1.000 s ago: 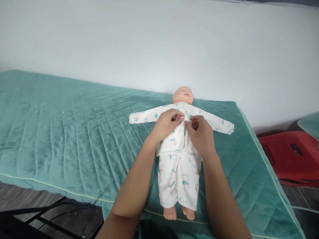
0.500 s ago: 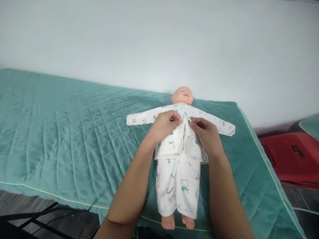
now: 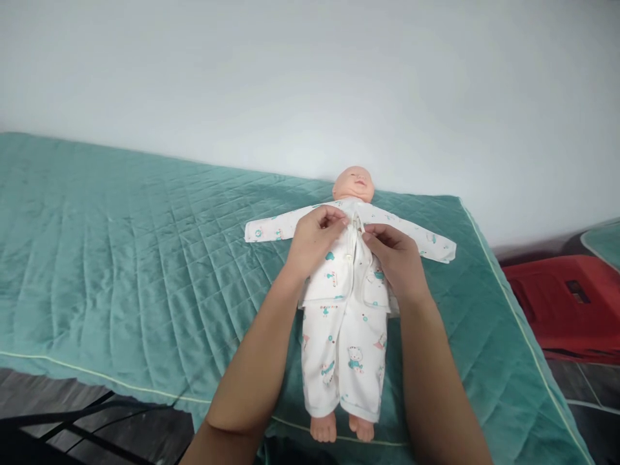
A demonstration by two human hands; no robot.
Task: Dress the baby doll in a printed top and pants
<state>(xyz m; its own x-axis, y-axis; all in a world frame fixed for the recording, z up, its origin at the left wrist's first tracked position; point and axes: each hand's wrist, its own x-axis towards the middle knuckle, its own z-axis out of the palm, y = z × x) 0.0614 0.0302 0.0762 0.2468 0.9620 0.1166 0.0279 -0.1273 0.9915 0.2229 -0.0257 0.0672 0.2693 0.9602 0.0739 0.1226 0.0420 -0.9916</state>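
A baby doll [image 3: 354,183] lies on its back, head toward the wall, its sleeves spread out to both sides. It wears a white printed jacket [image 3: 329,284] and matching white trousers [image 3: 358,368], from which its bare feet stick out. At the chest, my left hand [image 3: 317,236] pinches the jacket's left front edge. My right hand [image 3: 394,255] pinches the opposite front edge, close beside it. Below the fingers the front hangs partly apart, and a small button [image 3: 349,257] shows on the left edge. Whatever fastening lies between my fingertips is too small to make out.
A green quilted cover [image 3: 145,271] spreads over the bed, with a pale wall [image 3: 290,84] behind. To the right stands a red plastic object [image 3: 557,303]. Black metal bars [image 3: 72,426] are at the lower left above a dark floor.
Both hands have shifted slightly left and up in the picture, still pinching the jacket edges. My right fingers are a little closer to the left ones, and the jacket front has narrowed.
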